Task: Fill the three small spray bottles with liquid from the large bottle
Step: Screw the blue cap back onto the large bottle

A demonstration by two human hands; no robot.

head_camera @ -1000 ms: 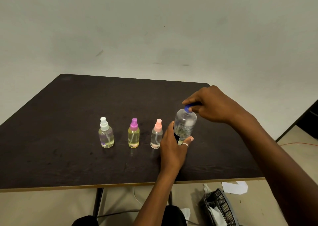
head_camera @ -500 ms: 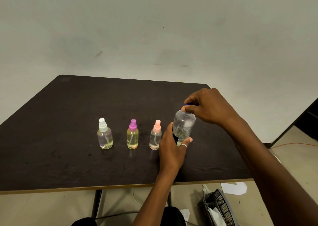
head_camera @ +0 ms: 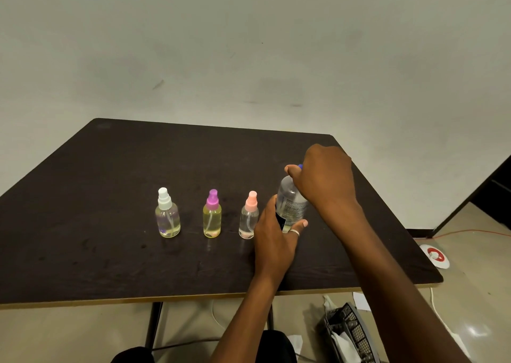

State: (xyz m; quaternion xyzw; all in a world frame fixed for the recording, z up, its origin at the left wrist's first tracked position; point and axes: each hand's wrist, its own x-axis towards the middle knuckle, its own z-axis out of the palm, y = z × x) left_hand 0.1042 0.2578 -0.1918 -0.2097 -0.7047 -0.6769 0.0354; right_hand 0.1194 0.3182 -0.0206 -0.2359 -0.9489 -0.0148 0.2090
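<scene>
Blue plastic peeks out from under your right hand [head_camera: 323, 180], whose fingers [head_camera: 290, 169] are curled tight over the cap [head_camera: 300, 166] of the large bottle [head_camera: 290, 202]. Your left hand [head_camera: 276, 238] wraps the lower body of that bottle, fingers [head_camera: 301, 223] closed round its near side, holding it upright on the tabletop [head_camera: 110, 265] toward the right. Just left of it stand the pink-topped spray bottle [head_camera: 249, 218], the purple-topped spray bottle [head_camera: 212, 218] and the white-topped spray bottle [head_camera: 167, 216] in a row, a little apart from one another, each with its spray top on and some liquid inside. You look to be working the cap, though whether loosening or tightening I cannot tell. If loosening, keep the left grip firm so the bottle does not spin. Then lift the cap clear, take a spray top off, and pour slowly into that narrow neck.
</scene>
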